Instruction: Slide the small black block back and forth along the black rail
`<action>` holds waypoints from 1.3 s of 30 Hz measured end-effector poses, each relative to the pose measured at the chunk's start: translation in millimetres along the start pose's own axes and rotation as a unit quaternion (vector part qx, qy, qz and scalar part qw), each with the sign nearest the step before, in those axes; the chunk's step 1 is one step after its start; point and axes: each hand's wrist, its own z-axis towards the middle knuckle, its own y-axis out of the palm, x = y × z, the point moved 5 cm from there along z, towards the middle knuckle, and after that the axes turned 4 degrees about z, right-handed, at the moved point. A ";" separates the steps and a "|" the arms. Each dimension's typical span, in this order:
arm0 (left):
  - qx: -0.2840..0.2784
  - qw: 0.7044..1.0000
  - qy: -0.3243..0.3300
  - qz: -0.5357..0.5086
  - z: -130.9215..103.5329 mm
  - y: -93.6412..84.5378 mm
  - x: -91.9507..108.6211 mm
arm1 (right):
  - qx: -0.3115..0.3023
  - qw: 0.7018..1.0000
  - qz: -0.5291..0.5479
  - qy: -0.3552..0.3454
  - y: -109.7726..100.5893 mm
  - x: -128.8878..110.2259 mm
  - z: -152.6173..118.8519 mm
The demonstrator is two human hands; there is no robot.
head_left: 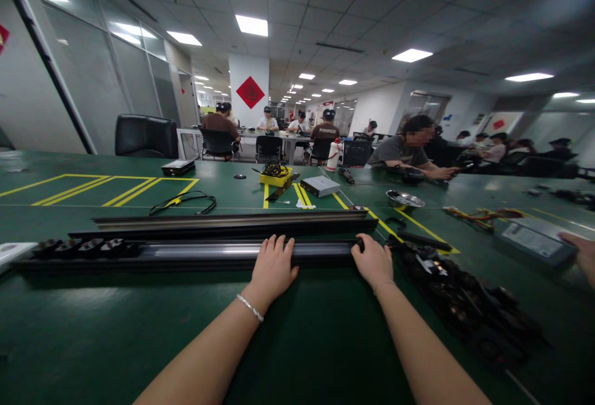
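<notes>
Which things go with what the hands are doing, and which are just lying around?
Goes with it:
- long dark bar, with the left hand and right hand on it
- maybe the long strip behind it

Seems just lying around:
- yellow tray
- metal bowl
- looped black cable

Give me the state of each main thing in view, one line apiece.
Long bar, lying across the green table
Rear rail, lying behind the bar
Left hand, resting on the bar, fingers extended
Right hand, touching the bar's right end
Yellow tray, holding bundled cable
Metal bowl, upright
Black armchair, unoccupied
</notes>
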 end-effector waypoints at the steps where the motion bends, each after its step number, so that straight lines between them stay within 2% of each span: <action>1: -0.005 1.000 0.007 -0.003 0.5 1.2 0.8 | 0.005 1.000 -0.002 -0.004 0.5 0.0 -0.7; 7: -0.031 0.999 0.032 -0.006 3.6 3.7 8.3 | 0.017 1.000 0.003 -0.025 0.5 1.0 -1.9; 12: -0.051 0.999 0.008 0.011 6.2 4.2 18.9 | 0.015 0.999 -0.020 -0.048 0.6 0.4 -1.0; 17: -0.068 0.997 -0.016 0.024 15.2 2.1 25.3 | 0.041 0.997 -0.018 -0.058 1.5 0.6 -2.6; 22: -0.068 0.996 -0.043 0.040 25.0 0.5 41.2 | 0.039 0.997 -0.009 -0.060 -0.7 0.5 -2.3; 26: -0.045 0.999 -0.009 0.022 27.2 3.6 57.7 | 0.027 0.998 -0.003 -0.060 -3.4 1.6 0.3; 30: -0.007 1.000 0.005 -0.009 25.5 5.0 53.1 | 0.027 0.998 0.000 -0.050 -3.3 5.0 2.5; 34: -0.002 1.000 0.014 -0.021 24.3 5.9 45.2 | 0.021 0.999 -0.001 -0.041 -0.9 6.9 2.3; 39: 0.003 1.000 0.018 -0.023 24.7 5.8 45.3 | 0.015 0.999 0.012 -0.030 0.1 9.0 2.5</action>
